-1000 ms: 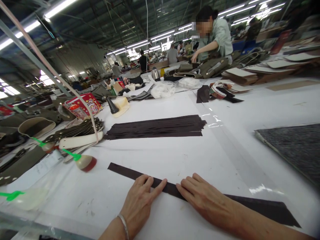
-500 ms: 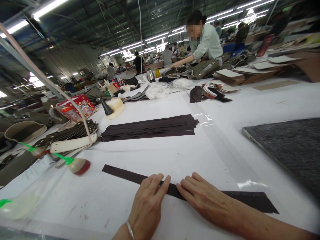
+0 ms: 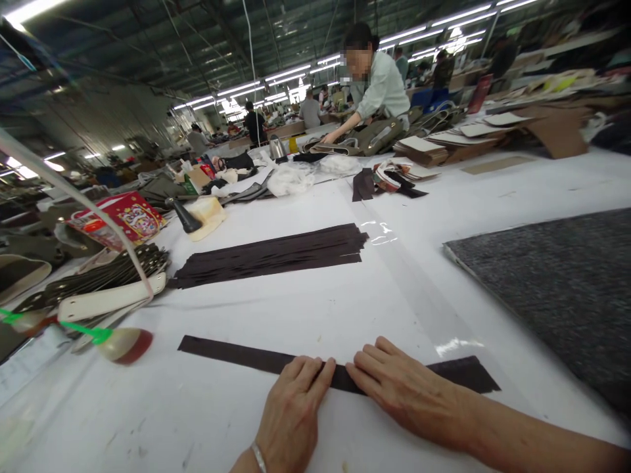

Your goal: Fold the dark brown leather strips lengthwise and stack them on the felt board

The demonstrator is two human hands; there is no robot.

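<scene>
A long dark brown strip lies across the white table in front of me. Its left length looks narrower, and the wider right end sticks out past my right wrist. My left hand presses the strip near its middle, thumb and fingertips close together on it. Just to the right, my right hand has its bent fingers closed on the strip's edge. A short piece of strip shows between the two hands. Beyond them lies a stack of similar dark strips.
On the left are a squeeze bottle with a green nozzle and red-brown liquid, and a pile of straps. A grey fabric sheet covers the right side. A co-worker leans over bags at the far side.
My view has turned a little to the right. Both hands have slid rightward along the strip, so more of its left length shows and less sticks out at the right.
</scene>
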